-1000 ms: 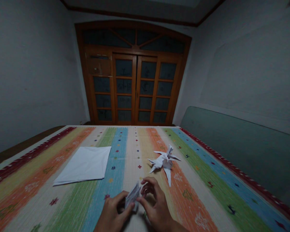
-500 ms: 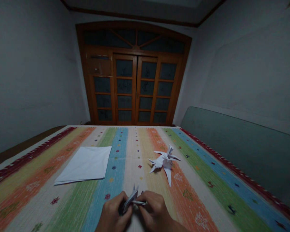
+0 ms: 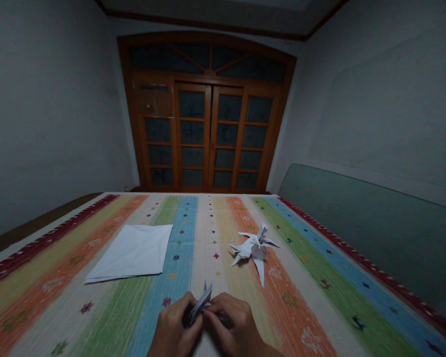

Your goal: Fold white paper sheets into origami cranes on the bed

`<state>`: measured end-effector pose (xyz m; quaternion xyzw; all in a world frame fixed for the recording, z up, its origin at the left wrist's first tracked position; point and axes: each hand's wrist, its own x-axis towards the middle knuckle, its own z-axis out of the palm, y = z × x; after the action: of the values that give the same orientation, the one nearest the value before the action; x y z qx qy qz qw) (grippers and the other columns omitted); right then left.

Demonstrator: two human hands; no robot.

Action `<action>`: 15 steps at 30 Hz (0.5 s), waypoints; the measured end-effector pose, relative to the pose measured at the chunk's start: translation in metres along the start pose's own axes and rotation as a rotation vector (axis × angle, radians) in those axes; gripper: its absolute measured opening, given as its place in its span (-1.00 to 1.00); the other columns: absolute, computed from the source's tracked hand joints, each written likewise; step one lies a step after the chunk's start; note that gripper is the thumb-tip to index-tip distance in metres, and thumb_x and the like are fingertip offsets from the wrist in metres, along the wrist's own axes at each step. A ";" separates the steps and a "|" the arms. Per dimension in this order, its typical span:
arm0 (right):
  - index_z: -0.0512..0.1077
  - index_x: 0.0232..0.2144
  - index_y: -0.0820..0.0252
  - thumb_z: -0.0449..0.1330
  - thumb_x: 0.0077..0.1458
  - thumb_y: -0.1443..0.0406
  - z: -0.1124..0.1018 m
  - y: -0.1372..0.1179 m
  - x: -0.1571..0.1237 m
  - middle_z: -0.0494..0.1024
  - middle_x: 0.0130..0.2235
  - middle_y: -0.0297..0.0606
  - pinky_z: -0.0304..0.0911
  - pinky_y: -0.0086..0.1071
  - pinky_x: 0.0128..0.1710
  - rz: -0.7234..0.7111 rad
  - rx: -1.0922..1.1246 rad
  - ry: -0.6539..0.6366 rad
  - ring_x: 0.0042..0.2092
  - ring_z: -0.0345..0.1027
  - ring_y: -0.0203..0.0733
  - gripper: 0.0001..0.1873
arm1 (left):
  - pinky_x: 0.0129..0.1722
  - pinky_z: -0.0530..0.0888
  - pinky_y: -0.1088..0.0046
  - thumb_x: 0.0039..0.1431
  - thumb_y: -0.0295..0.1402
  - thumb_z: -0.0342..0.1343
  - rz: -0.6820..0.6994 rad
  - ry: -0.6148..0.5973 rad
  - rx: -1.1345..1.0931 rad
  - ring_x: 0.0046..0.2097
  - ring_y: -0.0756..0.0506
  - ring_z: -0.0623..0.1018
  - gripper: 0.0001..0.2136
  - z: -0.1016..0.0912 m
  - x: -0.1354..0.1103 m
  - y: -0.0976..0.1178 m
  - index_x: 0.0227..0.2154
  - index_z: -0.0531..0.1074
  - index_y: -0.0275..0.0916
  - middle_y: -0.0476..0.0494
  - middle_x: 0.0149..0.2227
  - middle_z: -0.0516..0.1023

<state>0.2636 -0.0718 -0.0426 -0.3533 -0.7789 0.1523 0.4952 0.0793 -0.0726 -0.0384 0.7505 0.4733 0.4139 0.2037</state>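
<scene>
At the bottom middle of the striped cloth (image 3: 305,277), my left hand (image 3: 173,329) and my right hand (image 3: 234,327) are closed together around a small folded piece of white paper (image 3: 200,302). Its pointed tip sticks up between my thumbs. Finished white paper figures (image 3: 253,248) with long pointed wings lie a little beyond my right hand. A stack of flat white paper sheets (image 3: 132,253) rests farther off to the left of my hands.
The cloth covers a wide flat surface with a dark red border. A green padded panel (image 3: 364,233) runs along the right side. Wooden glazed doors (image 3: 208,139) stand at the far end between grey walls.
My right hand's fingers, spread over the paper a second ago, have closed down onto it. Both hands now sit closer together and lower in view.
</scene>
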 end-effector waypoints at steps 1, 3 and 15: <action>0.59 -0.33 0.19 0.18 0.28 0.36 0.000 0.001 -0.001 0.69 -0.38 -0.11 0.42 -0.35 -0.35 -0.009 0.006 0.007 -0.36 0.59 -0.10 -0.82 | -0.40 0.48 0.47 0.21 -0.37 0.18 0.006 0.019 -0.001 -0.49 -0.11 0.59 -0.85 0.001 0.000 0.000 -0.48 0.42 -0.15 0.03 -0.52 0.59; 0.58 -0.32 0.19 0.20 0.28 0.36 0.001 0.002 -0.001 0.70 -0.38 -0.11 0.44 -0.34 -0.33 -0.026 0.004 0.019 -0.35 0.60 -0.08 -0.84 | -0.40 0.49 0.47 0.20 -0.39 0.20 0.018 0.044 -0.013 -0.49 -0.11 0.59 -0.86 0.002 0.000 0.000 -0.47 0.42 -0.14 0.03 -0.52 0.59; 0.58 -0.15 0.20 0.11 0.20 0.53 -0.005 0.004 -0.001 0.73 -0.34 -0.17 0.49 -0.43 -0.31 -0.193 -0.009 0.154 -0.36 0.65 -0.14 -0.69 | -0.11 0.62 0.42 0.23 -0.41 0.22 0.120 -0.004 -0.204 -0.16 -0.17 0.72 -0.91 -0.007 0.000 0.003 -0.23 0.58 -0.16 -0.14 -0.17 0.73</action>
<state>0.2695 -0.0708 -0.0435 -0.2895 -0.7696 0.0728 0.5644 0.0755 -0.0744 -0.0323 0.7535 0.3825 0.4700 0.2549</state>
